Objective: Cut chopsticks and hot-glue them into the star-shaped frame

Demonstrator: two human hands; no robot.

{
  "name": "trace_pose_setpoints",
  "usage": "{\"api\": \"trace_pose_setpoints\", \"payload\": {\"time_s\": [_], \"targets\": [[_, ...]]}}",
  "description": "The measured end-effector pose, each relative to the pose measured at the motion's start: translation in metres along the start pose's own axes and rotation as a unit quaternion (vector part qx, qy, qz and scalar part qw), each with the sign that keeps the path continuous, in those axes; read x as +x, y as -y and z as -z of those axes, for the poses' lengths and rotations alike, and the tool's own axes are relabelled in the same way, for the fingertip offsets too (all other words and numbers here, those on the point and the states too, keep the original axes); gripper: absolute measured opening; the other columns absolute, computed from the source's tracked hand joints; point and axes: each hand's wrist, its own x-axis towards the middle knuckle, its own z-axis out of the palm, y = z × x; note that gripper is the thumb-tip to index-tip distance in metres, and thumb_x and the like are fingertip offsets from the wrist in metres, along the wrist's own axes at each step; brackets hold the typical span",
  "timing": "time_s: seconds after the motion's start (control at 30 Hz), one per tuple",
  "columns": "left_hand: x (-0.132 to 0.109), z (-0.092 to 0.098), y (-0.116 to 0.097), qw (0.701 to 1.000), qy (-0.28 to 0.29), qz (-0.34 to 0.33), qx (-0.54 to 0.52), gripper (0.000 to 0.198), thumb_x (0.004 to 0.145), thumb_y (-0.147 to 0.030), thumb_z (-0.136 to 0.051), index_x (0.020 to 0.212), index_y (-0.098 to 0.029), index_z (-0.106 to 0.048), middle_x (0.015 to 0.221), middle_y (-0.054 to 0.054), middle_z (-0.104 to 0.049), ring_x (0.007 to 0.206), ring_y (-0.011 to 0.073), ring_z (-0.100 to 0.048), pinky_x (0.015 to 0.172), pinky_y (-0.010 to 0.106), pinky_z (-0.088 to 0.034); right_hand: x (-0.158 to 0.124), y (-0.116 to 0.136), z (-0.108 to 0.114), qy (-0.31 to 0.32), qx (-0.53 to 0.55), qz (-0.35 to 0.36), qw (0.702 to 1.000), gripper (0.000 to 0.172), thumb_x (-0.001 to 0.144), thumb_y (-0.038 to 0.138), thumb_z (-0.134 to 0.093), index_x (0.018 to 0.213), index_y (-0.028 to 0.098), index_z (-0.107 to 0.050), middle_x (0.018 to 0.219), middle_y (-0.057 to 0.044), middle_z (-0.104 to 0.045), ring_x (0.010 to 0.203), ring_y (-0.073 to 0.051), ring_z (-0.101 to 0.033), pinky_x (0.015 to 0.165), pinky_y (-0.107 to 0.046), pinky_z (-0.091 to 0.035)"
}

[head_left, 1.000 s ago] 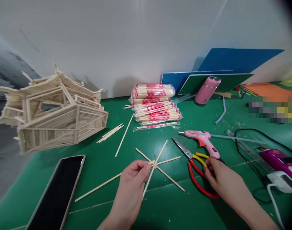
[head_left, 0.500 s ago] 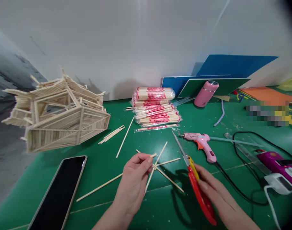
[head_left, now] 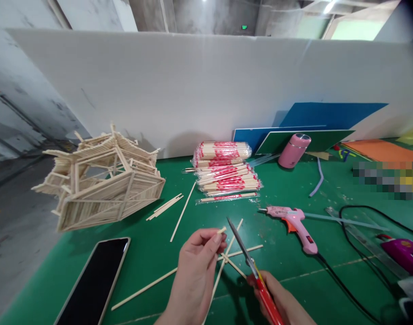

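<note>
My left hand (head_left: pixel 196 266) pinches a short piece of wooden stick (head_left: pixel 222 230) between thumb and fingers, held above the green table (head_left: pixel 288 275). My right hand (head_left: pixel 283 304) grips the red handles of a pair of scissors (head_left: pixel 249 262), whose blades point up and left, close to the stick. Under both hands lie several loose chopsticks (head_left: pixel 227 259), crossed on the mat.
A house model built of sticks (head_left: pixel 105 185) stands at the left. A black phone (head_left: pixel 91 282) lies near the front left. Wrapped chopstick packs (head_left: pixel 225 174), a pink bottle (head_left: pixel 293 150), a pink glue gun (head_left: pixel 293 219) with its cord, a ruler (head_left: pixel 362 239) and coloured boards (head_left: pixel 321 122) fill the back and right.
My right hand has lifted the scissors off the table and brought them toward the stick. My left hand has raised the stick. The camera has tilted upward.
</note>
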Motion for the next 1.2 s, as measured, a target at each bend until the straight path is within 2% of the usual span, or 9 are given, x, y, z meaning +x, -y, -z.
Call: {"api": "trace_pose_setpoints", "payload": {"time_s": [0.1, 0.2, 0.37, 0.5, 0.7, 0.9, 1.07, 1.2], "targets": [[-0.001, -0.001, 0.0, 1.0, -0.006, -0.012, 0.0, 0.011, 0.061, -0.02, -0.07, 0.068, -0.015, -0.064, 0.073, 0.001, -0.062, 0.069, 0.0082, -0.054, 0.07, 0.019, -0.043, 0.007, -0.014, -0.004, 0.022, 0.0, -0.031, 0.999, 0.05, 0.056, 0.05, -0.065, 0.099, 0.027, -0.053, 0.066, 0.002, -0.057, 0.061, -0.016, -0.056, 0.054, -0.024, -0.045], [-0.002, -0.002, -0.001, 0.999, -0.003, -0.03, 0.016, 0.01, 0.061, -0.02, -0.07, 0.066, -0.015, -0.064, 0.076, 0.001, -0.063, 0.071, 0.0092, -0.055, 0.072, 0.02, -0.043, 0.009, -0.018, -0.007, 0.031, 0.019, -0.063, 0.997, 0.047, 0.057, 0.048, -0.066, 0.098, 0.027, -0.056, 0.065, 0.002, -0.056, 0.063, -0.017, -0.057, 0.055, -0.025, -0.045], [-0.003, -0.002, 0.001, 0.997, 0.01, -0.049, 0.051, 0.008, 0.061, -0.02, -0.069, 0.065, -0.015, -0.064, 0.079, 0.002, -0.061, 0.076, 0.0109, -0.055, 0.074, 0.021, -0.042, 0.008, -0.007, -0.008, 0.018, 0.072, -0.115, 0.991, 0.038, 0.069, 0.052, -0.055, 0.096, 0.026, -0.059, 0.063, 0.002, -0.054, 0.058, -0.013, -0.055, 0.058, -0.026, -0.045], [-0.003, -0.002, 0.003, 0.996, 0.009, -0.056, 0.062, 0.007, 0.062, -0.019, -0.068, 0.066, -0.014, -0.064, 0.081, 0.003, -0.061, 0.078, 0.0123, -0.055, 0.076, 0.023, -0.041, 0.009, 0.003, -0.003, 0.069, 0.099, -0.158, 0.98, 0.044, 0.071, 0.054, -0.052, 0.101, 0.022, -0.057, 0.063, 0.002, -0.051, 0.058, -0.012, -0.053, 0.061, -0.027, -0.043], [-0.004, -0.001, 0.002, 0.996, 0.023, -0.051, 0.066, 0.005, 0.065, -0.019, -0.066, 0.067, -0.015, -0.064, 0.08, 0.002, -0.061, 0.077, 0.0109, -0.055, 0.074, 0.02, -0.041, 0.009, 0.005, 0.003, 0.095, 0.102, -0.175, 0.975, 0.053, 0.068, 0.055, -0.055, 0.108, 0.021, -0.054, 0.069, 0.001, -0.051, 0.071, -0.016, -0.053, 0.073, -0.031, -0.04], [-0.003, -0.001, 0.002, 0.997, 0.021, -0.049, 0.051, 0.007, 0.064, -0.02, -0.067, 0.067, -0.015, -0.064, 0.075, 0.0, -0.06, 0.072, 0.0101, -0.054, 0.072, 0.02, -0.042, 0.008, 0.004, 0.003, 0.108, 0.092, -0.165, 0.976, 0.058, 0.063, 0.054, -0.061, 0.11, 0.02, -0.051, 0.071, 0.002, -0.05, 0.068, -0.014, -0.051, 0.071, -0.03, -0.039], [-0.003, -0.002, 0.003, 0.996, 0.023, -0.056, 0.062, 0.006, 0.064, -0.019, -0.067, 0.066, -0.015, -0.064, 0.076, 0.001, -0.06, 0.074, 0.0101, -0.055, 0.073, 0.02, -0.042, 0.008, 0.009, 0.0, 0.091, 0.084, -0.193, 0.973, 0.055, 0.068, 0.057, -0.054, 0.109, 0.02, -0.052, 0.067, 0.002, -0.049, 0.063, -0.013, -0.05, 0.068, -0.029, -0.04], [-0.005, -0.004, 0.002, 0.996, 0.009, -0.057, 0.066, 0.006, 0.062, -0.018, -0.068, 0.065, -0.014, -0.064, 0.075, 0.001, -0.06, 0.072, 0.0102, -0.055, 0.071, 0.02, -0.043, 0.008, 0.011, -0.002, 0.074, 0.099, -0.188, 0.974, 0.053, 0.066, 0.057, -0.056, 0.105, 0.021, -0.055, 0.063, 0.003, -0.048, 0.063, -0.013, -0.05, 0.068, -0.029, -0.04]]}}
